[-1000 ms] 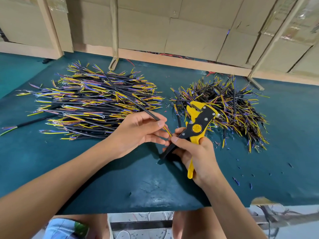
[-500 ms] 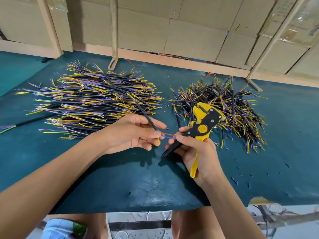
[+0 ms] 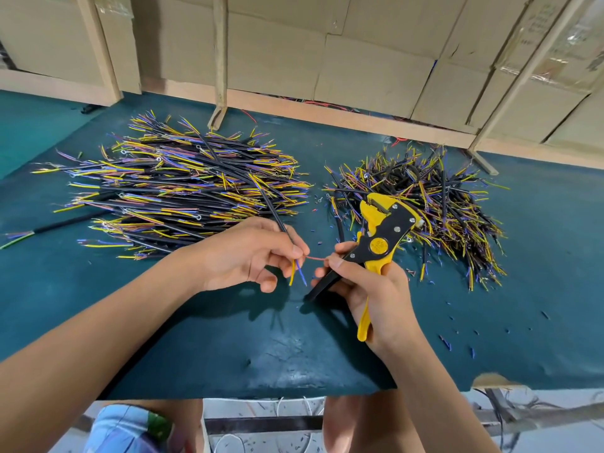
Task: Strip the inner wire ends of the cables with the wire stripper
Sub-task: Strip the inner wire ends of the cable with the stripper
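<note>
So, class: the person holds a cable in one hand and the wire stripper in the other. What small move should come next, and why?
Probably swing the wire stripper head down to the red wire. The right hand pinches that wire's end while holding the tool with its head pointing up and away; the left hand holds the cable, yellow and blue wires hanging free.

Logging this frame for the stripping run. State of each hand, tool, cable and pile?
left hand: pinching the black cable
black cable: held, inner wires fanned out
red wire: stretched between both hands
right hand: gripping the wire stripper, fingertips pinching the red wire
wire stripper: held, head up, off the wire
left pile: lying on mat
right pile: lying on mat
</note>
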`<state>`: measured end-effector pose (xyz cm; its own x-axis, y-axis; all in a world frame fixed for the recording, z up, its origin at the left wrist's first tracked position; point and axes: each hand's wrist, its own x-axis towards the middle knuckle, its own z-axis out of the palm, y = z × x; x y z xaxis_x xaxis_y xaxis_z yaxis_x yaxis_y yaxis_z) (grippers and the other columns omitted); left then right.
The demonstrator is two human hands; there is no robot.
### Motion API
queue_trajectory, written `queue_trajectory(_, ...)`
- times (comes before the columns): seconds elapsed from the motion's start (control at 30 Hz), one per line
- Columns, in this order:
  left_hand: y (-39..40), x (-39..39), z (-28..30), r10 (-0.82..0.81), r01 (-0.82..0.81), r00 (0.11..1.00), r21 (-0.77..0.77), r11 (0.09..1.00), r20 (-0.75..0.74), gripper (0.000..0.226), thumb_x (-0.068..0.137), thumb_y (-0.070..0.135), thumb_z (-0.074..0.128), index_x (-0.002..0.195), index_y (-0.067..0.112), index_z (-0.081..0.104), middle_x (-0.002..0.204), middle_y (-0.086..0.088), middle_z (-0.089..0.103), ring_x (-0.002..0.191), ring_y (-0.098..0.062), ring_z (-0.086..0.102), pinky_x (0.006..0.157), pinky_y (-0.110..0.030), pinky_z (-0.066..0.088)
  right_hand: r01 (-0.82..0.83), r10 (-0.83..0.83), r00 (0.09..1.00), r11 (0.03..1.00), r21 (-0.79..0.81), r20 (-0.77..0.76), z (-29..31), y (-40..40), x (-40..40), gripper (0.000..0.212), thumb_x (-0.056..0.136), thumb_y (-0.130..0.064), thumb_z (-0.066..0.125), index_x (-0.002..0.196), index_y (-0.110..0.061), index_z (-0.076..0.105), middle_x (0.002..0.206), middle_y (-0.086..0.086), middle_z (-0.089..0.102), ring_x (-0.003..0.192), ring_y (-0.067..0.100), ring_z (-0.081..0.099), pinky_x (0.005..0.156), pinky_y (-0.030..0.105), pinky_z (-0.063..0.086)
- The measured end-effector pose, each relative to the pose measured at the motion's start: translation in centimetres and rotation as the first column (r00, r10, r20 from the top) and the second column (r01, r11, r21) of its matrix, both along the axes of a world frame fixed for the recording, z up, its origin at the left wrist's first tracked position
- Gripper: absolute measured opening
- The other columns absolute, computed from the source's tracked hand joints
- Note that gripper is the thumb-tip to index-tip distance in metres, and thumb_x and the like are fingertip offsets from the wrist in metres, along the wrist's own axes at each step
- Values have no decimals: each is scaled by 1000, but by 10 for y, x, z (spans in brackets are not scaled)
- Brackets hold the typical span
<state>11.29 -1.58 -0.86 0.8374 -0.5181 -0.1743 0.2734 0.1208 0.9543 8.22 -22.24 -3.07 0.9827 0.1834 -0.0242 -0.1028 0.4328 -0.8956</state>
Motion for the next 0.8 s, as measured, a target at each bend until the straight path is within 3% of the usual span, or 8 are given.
queue_trajectory(0.2, 1, 0, 1, 39, -36, 999, 78, 996, -28, 4, 86, 7, 72, 82, 8, 73, 79, -12, 62, 63, -16, 59, 45, -26, 46, 28, -28, 1000, 1000, -2, 0, -2, 0, 0, 15, 83, -8, 71, 98, -3, 67, 84, 21, 64, 74, 36, 65, 73, 47, 59)
queue_trajectory(0.3, 3, 1, 3, 157, -156, 987, -42, 987, 22, 4, 83, 12, 76, 84, 10, 73, 82, -10, 62, 63, -13, 59, 46, -25, 45, -18, 18, 999, 1000, -5, -27, -1, -2, -1, 20, 87, -18, 68, 94, 0, 69, 86, 25, 67, 72, 39, 67, 69, 48, 59)
queue_trajectory(0.43, 5, 4, 8, 279, -256, 957, -214, 943, 80, 5, 82, 16, 75, 84, 12, 73, 82, -6, 65, 62, -11, 57, 46, -24, 43, -202, 206, 979, 965, -165, 6, -1, -7, -3, 19, 91, -23, 65, 93, -7, 77, 91, 29, 72, 76, 43, 72, 68, 47, 61)
queue_trajectory(0.57, 1, 2, 9, 302, -281, 951, -219, 934, 69, 3, 82, 14, 73, 81, 11, 72, 80, -7, 65, 61, -11, 58, 44, -24, 42, -311, 320, 947, 932, -185, 17, 0, -11, -4, 23, 90, -27, 69, 98, -6, 75, 92, 29, 71, 76, 45, 73, 70, 47, 60)
queue_trajectory(0.8, -5, 0, 9, 310, -291, 949, -209, 933, 60, 9, 79, 16, 73, 84, 9, 70, 79, -5, 65, 61, -11, 57, 43, -23, 42, -333, 343, 939, 925, -183, 24, 2, -10, -5, 21, 90, -25, 68, 94, -5, 72, 83, 24, 68, 72, 43, 71, 71, 48, 60)
